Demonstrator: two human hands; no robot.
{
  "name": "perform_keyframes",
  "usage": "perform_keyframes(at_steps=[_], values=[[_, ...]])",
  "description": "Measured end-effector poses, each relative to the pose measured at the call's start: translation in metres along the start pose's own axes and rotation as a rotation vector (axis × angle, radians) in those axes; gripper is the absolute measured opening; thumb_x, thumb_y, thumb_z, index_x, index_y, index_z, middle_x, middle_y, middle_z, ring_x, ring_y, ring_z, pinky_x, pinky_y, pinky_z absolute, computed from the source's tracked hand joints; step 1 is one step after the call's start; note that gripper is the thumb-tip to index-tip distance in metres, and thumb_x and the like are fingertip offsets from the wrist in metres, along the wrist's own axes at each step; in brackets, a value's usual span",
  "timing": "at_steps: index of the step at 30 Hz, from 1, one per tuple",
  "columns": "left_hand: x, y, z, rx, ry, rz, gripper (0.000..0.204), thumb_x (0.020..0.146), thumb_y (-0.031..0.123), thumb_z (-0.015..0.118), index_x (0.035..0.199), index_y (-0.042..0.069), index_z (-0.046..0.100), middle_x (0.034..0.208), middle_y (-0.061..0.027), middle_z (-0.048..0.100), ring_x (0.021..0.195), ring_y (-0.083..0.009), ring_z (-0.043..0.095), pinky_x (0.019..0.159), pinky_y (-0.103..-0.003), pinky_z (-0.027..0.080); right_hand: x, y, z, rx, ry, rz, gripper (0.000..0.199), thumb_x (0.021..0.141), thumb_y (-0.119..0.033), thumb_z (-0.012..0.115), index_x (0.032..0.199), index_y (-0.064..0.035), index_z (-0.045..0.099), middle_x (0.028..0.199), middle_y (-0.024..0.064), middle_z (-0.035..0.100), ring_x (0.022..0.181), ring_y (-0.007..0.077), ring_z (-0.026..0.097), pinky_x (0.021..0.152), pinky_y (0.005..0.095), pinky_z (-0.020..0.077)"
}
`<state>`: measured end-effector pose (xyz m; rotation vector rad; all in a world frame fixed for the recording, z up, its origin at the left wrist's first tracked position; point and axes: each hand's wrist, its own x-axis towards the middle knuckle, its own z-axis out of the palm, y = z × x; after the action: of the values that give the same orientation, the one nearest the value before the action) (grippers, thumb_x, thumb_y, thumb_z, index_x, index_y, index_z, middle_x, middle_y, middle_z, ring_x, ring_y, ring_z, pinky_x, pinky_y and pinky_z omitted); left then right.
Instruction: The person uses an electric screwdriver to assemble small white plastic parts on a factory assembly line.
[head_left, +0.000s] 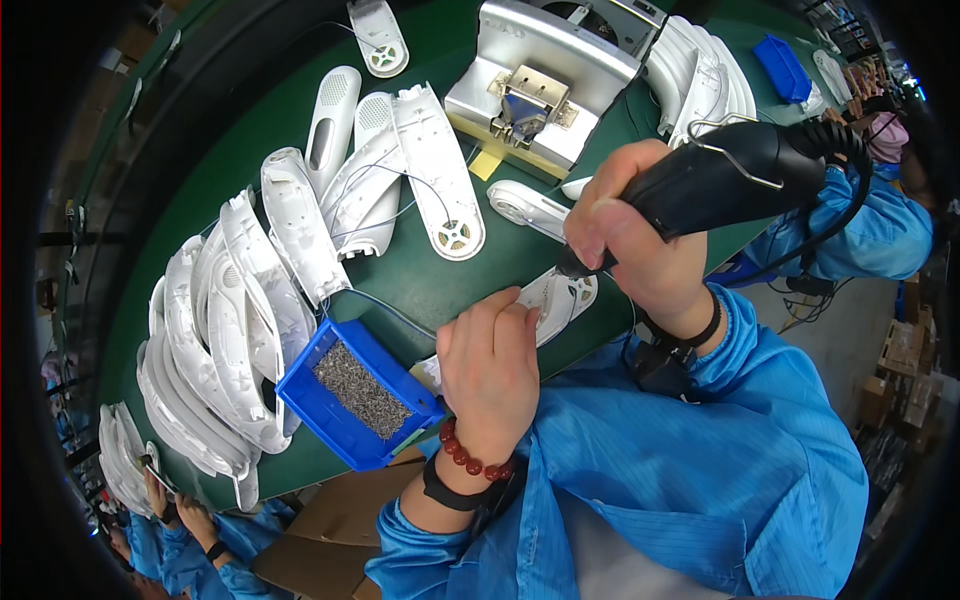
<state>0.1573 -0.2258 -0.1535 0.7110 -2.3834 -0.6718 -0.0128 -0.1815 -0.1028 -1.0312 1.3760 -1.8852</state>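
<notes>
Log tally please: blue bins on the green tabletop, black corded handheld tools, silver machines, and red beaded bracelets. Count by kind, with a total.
Blue bins: 2 (one near, one far)
Black corded handheld tool, in the right hand: 1
Silver machine: 1
Red beaded bracelet: 1
Total: 5

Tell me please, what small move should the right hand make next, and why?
I would probably have the right hand align the black handheld tool squarely over the white part before pressing. The hand already grips the tool with its tip at that part, and the left hand lies over the part, seemingly bracing it. Whether the tip touches, I cannot tell.
</notes>
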Motion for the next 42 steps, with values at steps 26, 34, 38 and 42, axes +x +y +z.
perform_keyframes(at_steps=[26, 34, 38, 42], values=[[0.002, 0.011, -0.007, 0.081, -0.096, -0.034, 0.008, 0.085, 0.005, 0.064, 0.089, 0.003, 0.058, 0.096, -0.0116, 0.064, 0.082, -0.0316, 0.06, 0.073, -0.039, 0.044, -0.006, 0.007, 0.0, -0.211, -0.084, 0.022, 0.033, 0.077, -0.019, 0.081, 0.094, -0.0033, 0.057, 0.074, -0.0014, 0.057, 0.067, 0.0071, 0.051, 0.06, 0.0235, 0.0422], [-0.002, 0.01, 0.011, 0.022, -0.071, 0.001, 0.01, 0.09, 0.005, 0.06, 0.097, -0.002, 0.058, 0.097, -0.0149, 0.062, 0.087, -0.0336, 0.059, 0.075, -0.04, 0.047, -0.099, -0.075, -0.109, 0.543, 0.263, -0.112, 0.025, 0.089, -0.02, 0.067, 0.107, -0.0053, 0.056, 0.073, 0.0033, 0.06, 0.053, 0.009, 0.053, 0.05, 0.0264, 0.0422], [-0.004, 0.011, 0.007, -0.039, -0.108, 0.009, 0.012, 0.094, 0.006, 0.058, 0.1, -0.004, 0.057, 0.097, -0.014, 0.06, 0.081, -0.0272, 0.059, 0.068, -0.036, 0.049, -0.187, -0.061, -0.217, 0.556, 0.284, 0.348, 0.024, 0.092, -0.025, 0.063, 0.103, -0.0058, 0.056, 0.076, 0.0032, 0.059, 0.054, 0.008, 0.052, 0.046, 0.0255, 0.0393], [-0.009, 0.009, -0.008, 0.046, -0.1, -0.039, 0.015, 0.095, 0.009, 0.058, 0.102, -0.004, 0.058, 0.096, -0.0126, 0.06, 0.08, -0.0229, 0.059, 0.07, -0.033, 0.049, -0.237, -0.06, -0.285, -0.544, 0.868, 0.627, 0.028, 0.091, -0.029, 0.065, 0.1, -0.0041, 0.056, 0.074, 0.0023, 0.058, 0.057, 0.0097, 0.055, 0.053, 0.0239, 0.0454]])
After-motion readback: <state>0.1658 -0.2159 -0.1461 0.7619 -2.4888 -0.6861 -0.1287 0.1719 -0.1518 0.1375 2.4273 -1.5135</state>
